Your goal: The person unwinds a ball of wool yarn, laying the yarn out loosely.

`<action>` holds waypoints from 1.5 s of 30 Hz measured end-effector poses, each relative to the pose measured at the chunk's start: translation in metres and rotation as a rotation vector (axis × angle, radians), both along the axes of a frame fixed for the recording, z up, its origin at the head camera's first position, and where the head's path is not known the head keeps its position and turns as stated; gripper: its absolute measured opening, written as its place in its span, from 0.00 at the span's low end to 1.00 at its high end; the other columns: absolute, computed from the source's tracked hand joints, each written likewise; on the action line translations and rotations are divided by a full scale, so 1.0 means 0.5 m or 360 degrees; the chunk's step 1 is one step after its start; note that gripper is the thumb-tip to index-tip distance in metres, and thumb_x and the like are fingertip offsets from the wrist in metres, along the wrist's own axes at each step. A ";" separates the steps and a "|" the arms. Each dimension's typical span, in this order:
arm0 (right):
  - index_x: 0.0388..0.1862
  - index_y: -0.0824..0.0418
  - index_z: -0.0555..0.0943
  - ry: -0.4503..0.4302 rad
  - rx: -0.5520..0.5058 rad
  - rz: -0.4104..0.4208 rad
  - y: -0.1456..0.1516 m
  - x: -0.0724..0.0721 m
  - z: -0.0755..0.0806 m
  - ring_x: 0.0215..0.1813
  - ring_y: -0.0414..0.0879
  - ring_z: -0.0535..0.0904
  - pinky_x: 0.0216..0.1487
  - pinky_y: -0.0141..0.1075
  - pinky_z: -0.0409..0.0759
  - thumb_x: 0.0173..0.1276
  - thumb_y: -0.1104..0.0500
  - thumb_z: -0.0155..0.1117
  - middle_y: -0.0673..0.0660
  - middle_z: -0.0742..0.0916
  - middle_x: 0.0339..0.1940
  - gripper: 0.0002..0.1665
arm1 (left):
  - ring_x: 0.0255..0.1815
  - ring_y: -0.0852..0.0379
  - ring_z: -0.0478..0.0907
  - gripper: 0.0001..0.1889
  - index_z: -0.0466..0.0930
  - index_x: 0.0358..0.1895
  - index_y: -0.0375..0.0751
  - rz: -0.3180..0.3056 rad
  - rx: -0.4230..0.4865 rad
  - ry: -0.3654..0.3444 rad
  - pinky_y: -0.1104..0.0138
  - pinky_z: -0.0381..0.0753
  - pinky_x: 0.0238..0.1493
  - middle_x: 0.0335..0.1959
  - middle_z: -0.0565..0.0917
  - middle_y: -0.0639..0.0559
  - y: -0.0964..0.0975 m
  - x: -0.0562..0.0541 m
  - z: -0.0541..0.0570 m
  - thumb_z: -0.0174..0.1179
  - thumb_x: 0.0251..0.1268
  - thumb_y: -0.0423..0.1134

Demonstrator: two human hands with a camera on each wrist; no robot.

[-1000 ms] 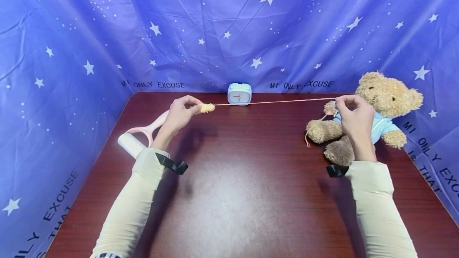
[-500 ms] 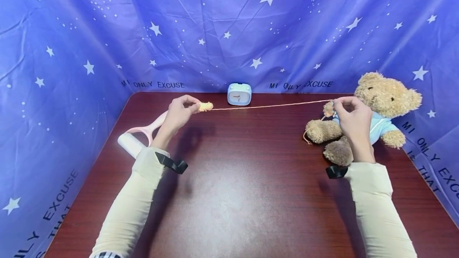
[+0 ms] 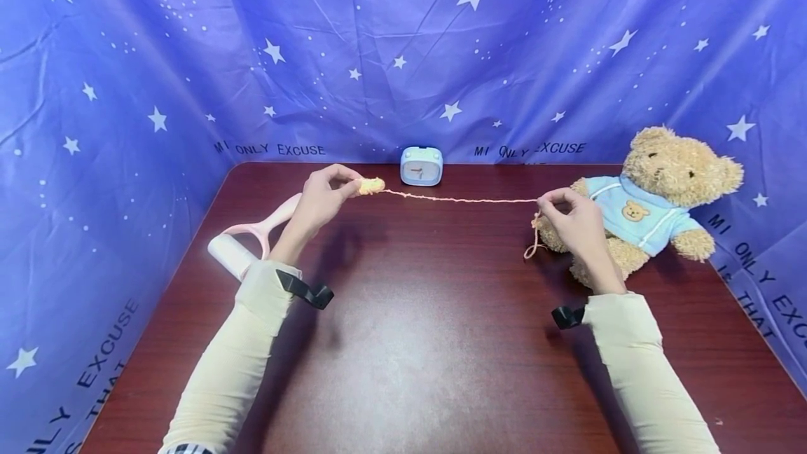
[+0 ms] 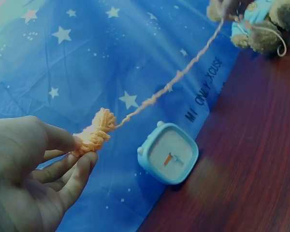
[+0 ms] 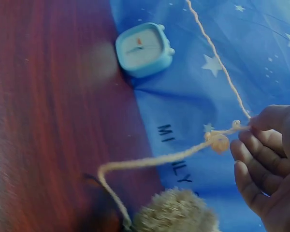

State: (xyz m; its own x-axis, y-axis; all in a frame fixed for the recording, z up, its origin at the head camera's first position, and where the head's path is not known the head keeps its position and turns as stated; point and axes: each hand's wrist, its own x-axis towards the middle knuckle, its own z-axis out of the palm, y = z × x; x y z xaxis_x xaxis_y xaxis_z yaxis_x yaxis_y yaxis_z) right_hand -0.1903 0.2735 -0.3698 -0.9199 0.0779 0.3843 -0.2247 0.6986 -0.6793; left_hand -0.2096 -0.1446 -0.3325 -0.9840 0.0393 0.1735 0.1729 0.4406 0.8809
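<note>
Between thumb and fingertips, my left hand [image 3: 320,200] pinches a small wound bundle of peach-orange yarn [image 3: 372,186]. From it a single yarn strand [image 4: 178,77] runs across above the table to my right hand [image 3: 576,226], which pinches it between thumb and forefinger. Past that pinch a loose tail [image 5: 135,164] hangs down, with a small round lump [image 5: 220,143] like a knot or bead near the fingers. Behind the right hand sits a tan teddy bear [image 3: 681,167] in a light blue top; the hand and forearm hide part of its legs and arm.
A light blue alarm clock [image 3: 421,167] stands at the table's back edge, behind the strand. A lint roller [image 3: 233,256] with a pink handle lies left, partly behind the left forearm. Star-patterned blue cloth [image 3: 353,33] encloses the wooden table [image 3: 410,342] at the back and sides.
My right hand has moved left and a little nearer, off the bear's chest, still pinching the yarn. The strand, taut before, is shorter and sags slightly. My left hand has shifted slightly right.
</note>
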 end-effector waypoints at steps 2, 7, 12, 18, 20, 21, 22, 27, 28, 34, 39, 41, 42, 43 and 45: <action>0.38 0.61 0.83 -0.0052 0.0031 0.0014 -0.007 0.001 -0.008 0.27 0.23 0.73 0.32 0.20 0.70 0.67 0.51 0.61 0.51 0.86 0.27 0.14 | 0.31 0.61 0.78 0.08 0.83 0.42 0.38 -0.0024 0.0002 0.0010 0.75 0.75 0.31 0.34 0.85 0.44 0.007 0.001 0.003 0.63 0.63 0.37; 0.38 0.58 0.83 -0.0091 0.0053 0.0027 -0.026 0.001 -0.017 0.28 0.25 0.73 0.32 0.22 0.70 0.67 0.50 0.62 0.56 0.86 0.31 0.12 | 0.31 0.59 0.77 0.08 0.83 0.41 0.39 -0.0087 -0.0012 0.0019 0.74 0.73 0.29 0.33 0.85 0.44 0.022 0.006 0.010 0.63 0.62 0.38; 0.40 0.60 0.82 -0.0037 0.0002 0.0105 -0.053 -0.006 -0.018 0.30 0.25 0.74 0.34 0.20 0.71 0.67 0.52 0.63 0.57 0.87 0.35 0.12 | 0.32 0.58 0.77 0.08 0.83 0.42 0.42 -0.0131 -0.0032 0.0011 0.72 0.74 0.31 0.34 0.85 0.46 0.031 0.011 0.017 0.63 0.63 0.40; 0.41 0.61 0.82 0.0003 -0.0185 0.0252 -0.120 -0.014 -0.020 0.32 0.27 0.76 0.35 0.18 0.75 0.65 0.56 0.65 0.57 0.87 0.36 0.10 | 0.32 0.58 0.78 0.09 0.83 0.42 0.41 -0.0151 -0.0035 0.0024 0.73 0.75 0.32 0.35 0.85 0.46 0.038 0.015 0.023 0.64 0.63 0.40; 0.41 0.61 0.82 0.0000 -0.0233 0.0317 -0.148 -0.016 -0.020 0.32 0.29 0.77 0.35 0.19 0.76 0.65 0.57 0.65 0.57 0.86 0.36 0.10 | 0.32 0.59 0.78 0.09 0.83 0.42 0.41 -0.0159 -0.0024 0.0034 0.73 0.75 0.32 0.36 0.85 0.45 0.040 0.015 0.024 0.64 0.62 0.40; 0.41 0.62 0.82 -0.0001 -0.0251 0.0349 -0.162 -0.016 -0.020 0.32 0.31 0.77 0.36 0.20 0.77 0.65 0.57 0.66 0.58 0.86 0.35 0.10 | 0.33 0.60 0.78 0.09 0.83 0.42 0.40 -0.0161 -0.0021 0.0035 0.73 0.75 0.33 0.36 0.85 0.45 0.041 0.015 0.025 0.64 0.62 0.40; 0.41 0.62 0.82 -0.0003 -0.0267 0.0379 -0.176 -0.018 -0.020 0.32 0.32 0.77 0.36 0.21 0.77 0.64 0.57 0.66 0.58 0.86 0.35 0.10 | 0.33 0.60 0.78 0.09 0.83 0.41 0.40 -0.0163 -0.0018 0.0035 0.73 0.74 0.32 0.36 0.85 0.45 0.042 0.015 0.025 0.64 0.62 0.40; 0.41 0.63 0.82 -0.0033 -0.0344 0.0498 -0.241 -0.022 -0.025 0.33 0.38 0.77 0.34 0.23 0.77 0.64 0.58 0.66 0.59 0.86 0.34 0.10 | 0.33 0.59 0.78 0.09 0.83 0.42 0.39 -0.0164 0.0002 0.0008 0.75 0.74 0.32 0.37 0.85 0.43 0.046 0.015 0.024 0.64 0.62 0.39; 0.41 0.62 0.82 -0.0036 -0.0357 0.0510 -0.252 -0.023 -0.025 0.32 0.39 0.77 0.34 0.24 0.76 0.64 0.58 0.66 0.59 0.86 0.34 0.10 | 0.34 0.59 0.78 0.09 0.83 0.42 0.39 -0.0168 0.0012 0.0001 0.75 0.75 0.32 0.37 0.85 0.43 0.047 0.015 0.024 0.64 0.62 0.39; 0.42 0.64 0.83 -0.0018 -0.0452 0.0586 -0.313 -0.026 -0.028 0.33 0.48 0.77 0.34 0.31 0.76 0.63 0.60 0.67 0.60 0.87 0.35 0.11 | 0.34 0.59 0.79 0.10 0.83 0.43 0.38 -0.0182 0.0037 -0.0010 0.75 0.76 0.33 0.37 0.85 0.42 0.051 0.015 0.022 0.64 0.63 0.39; 0.44 0.64 0.84 -0.0016 -0.0500 0.0643 -0.356 -0.026 -0.031 0.36 0.50 0.81 0.38 0.34 0.80 0.63 0.59 0.68 0.60 0.88 0.38 0.13 | 0.33 0.61 0.79 0.08 0.83 0.42 0.39 -0.0181 0.0015 0.0019 0.74 0.76 0.33 0.36 0.85 0.45 0.052 0.015 0.021 0.63 0.63 0.39; 0.44 0.63 0.84 -0.0032 -0.0517 0.0664 -0.369 -0.025 -0.032 0.37 0.50 0.82 0.39 0.36 0.82 0.63 0.57 0.68 0.58 0.88 0.39 0.13 | 0.33 0.61 0.79 0.08 0.83 0.42 0.40 -0.0184 0.0002 0.0032 0.73 0.76 0.33 0.36 0.85 0.46 0.053 0.015 0.021 0.63 0.63 0.39; 0.44 0.61 0.84 -0.0044 -0.0526 0.0674 -0.375 -0.024 -0.033 0.37 0.50 0.83 0.40 0.37 0.82 0.63 0.57 0.69 0.57 0.88 0.39 0.13 | 0.33 0.61 0.78 0.08 0.83 0.42 0.40 -0.0185 -0.0008 0.0036 0.73 0.76 0.33 0.36 0.85 0.47 0.054 0.015 0.020 0.63 0.63 0.39; 0.44 0.60 0.84 -0.0055 -0.0531 0.0680 -0.381 -0.023 -0.034 0.38 0.49 0.83 0.40 0.37 0.83 0.62 0.56 0.69 0.56 0.88 0.39 0.13 | 0.33 0.61 0.78 0.08 0.83 0.42 0.40 -0.0185 -0.0016 0.0039 0.72 0.76 0.33 0.36 0.85 0.48 0.054 0.014 0.020 0.63 0.63 0.40; 0.44 0.60 0.84 -0.0074 -0.0551 0.0688 -0.391 -0.021 -0.035 0.38 0.48 0.84 0.41 0.37 0.84 0.62 0.55 0.69 0.55 0.88 0.39 0.13 | 0.33 0.61 0.78 0.08 0.83 0.42 0.41 -0.0182 -0.0026 0.0038 0.72 0.76 0.33 0.35 0.85 0.49 0.055 0.014 0.020 0.63 0.63 0.40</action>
